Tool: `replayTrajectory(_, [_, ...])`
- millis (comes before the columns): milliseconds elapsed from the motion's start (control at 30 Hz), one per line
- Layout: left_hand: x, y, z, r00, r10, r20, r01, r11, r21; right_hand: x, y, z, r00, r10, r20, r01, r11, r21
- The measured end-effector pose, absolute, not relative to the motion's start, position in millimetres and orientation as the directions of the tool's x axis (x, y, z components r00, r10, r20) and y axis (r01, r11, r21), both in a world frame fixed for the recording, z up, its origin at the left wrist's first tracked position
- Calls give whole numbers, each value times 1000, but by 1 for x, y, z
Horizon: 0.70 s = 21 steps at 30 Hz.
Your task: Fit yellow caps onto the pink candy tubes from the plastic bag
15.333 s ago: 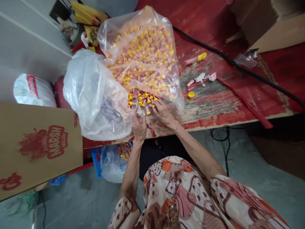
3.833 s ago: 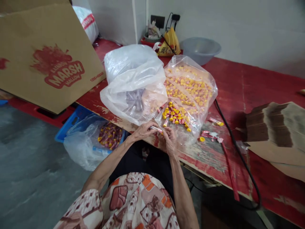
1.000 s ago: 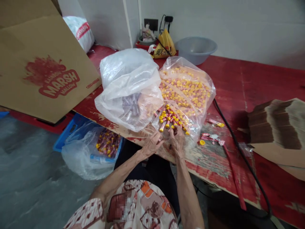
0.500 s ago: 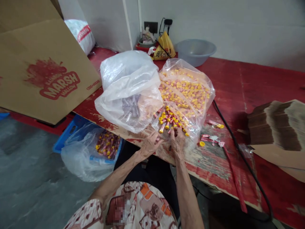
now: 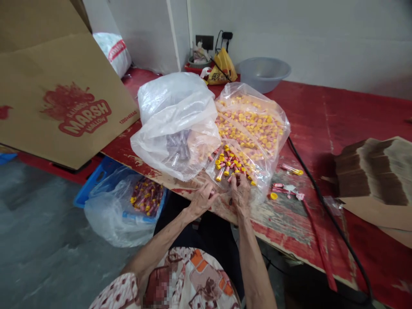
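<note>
My left hand [image 5: 202, 199] is curled at the table's front edge, its fingers closed round a small pinkish tube [image 5: 212, 193] that shows only in part. Just to its right, my right hand [image 5: 241, 192] pinches at the near edge of a loose pile of small red-and-white pieces with yellow caps [image 5: 228, 162]. A red-wrapped piece shows at those fingertips, mostly hidden. Behind the pile lies a clear bag [image 5: 254, 118] full of the same capped pieces. Left of it, a whitish plastic bag [image 5: 175, 101] gapes toward me, with clear empty-looking tubes [image 5: 180, 145] in its mouth.
A large carton [image 5: 28, 81] stands at left. Below the table edge, a blue crate [image 5: 92, 182] holds a bag of filled tubes [image 5: 146, 195]. A black cable [image 5: 317, 195] crosses the red table [image 5: 354, 111]. Stacked brown cardboard [image 5: 370, 171] lies right; a basin [image 5: 265, 73] stands behind.
The view has shifted slightly. Both hands keep nearly the same places and closed grips, with only slight finger movement.
</note>
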<state>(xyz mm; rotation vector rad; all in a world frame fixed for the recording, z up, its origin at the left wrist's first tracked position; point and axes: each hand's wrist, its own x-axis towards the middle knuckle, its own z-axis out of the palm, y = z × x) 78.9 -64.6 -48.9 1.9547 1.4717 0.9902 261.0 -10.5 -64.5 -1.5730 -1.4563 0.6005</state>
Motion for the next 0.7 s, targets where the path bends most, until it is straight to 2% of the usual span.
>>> replayTrajectory(133, [76,-62,-49,251,945,210,586,-321,744,260,-12,-62,206,955,212,529,73,-846])
replayTrajectory(300, [77,-60,-46,170,949,264,573,-313,757,260,-12,-62,189,965,182,473,73,-878])
replayTrajectory(500, [76,-64,-42,282,936,211,581,-341,739,261,-12,-65,193,967,167,470,59,-880])
replayTrajectory(700, [76,-66,-43,207,953,223,556,-302,774,261,-11,-66,187,966,180,475,72,-877])
